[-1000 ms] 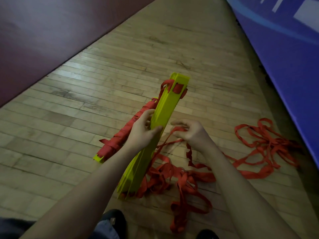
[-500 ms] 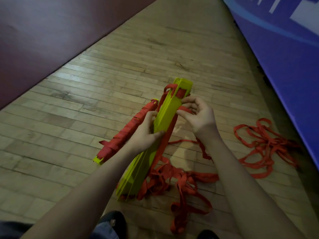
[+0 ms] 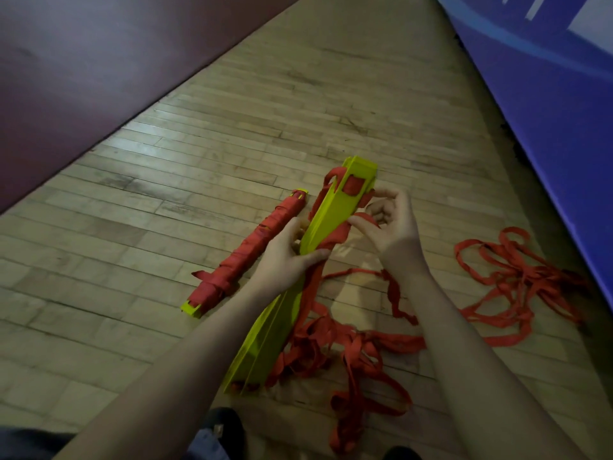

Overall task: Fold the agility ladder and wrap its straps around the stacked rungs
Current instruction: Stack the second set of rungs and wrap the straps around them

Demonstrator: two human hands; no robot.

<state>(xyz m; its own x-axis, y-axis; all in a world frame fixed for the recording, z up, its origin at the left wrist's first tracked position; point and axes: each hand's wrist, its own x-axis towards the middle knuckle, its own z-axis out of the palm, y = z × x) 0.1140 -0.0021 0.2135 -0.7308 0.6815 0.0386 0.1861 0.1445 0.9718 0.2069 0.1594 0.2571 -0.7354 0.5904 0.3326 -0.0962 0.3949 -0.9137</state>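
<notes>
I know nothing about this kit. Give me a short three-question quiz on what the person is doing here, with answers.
1. True or false: the left hand grips the stacked rungs.
2. Which colour is the strap that the right hand pinches? A) blue B) red C) white
3. What lies on the floor just left of the held stack?

Key:
1. True.
2. B.
3. A finished bundle, yellow rungs already wrapped in red strap. Loose strap lies in a heap to the right.
</notes>
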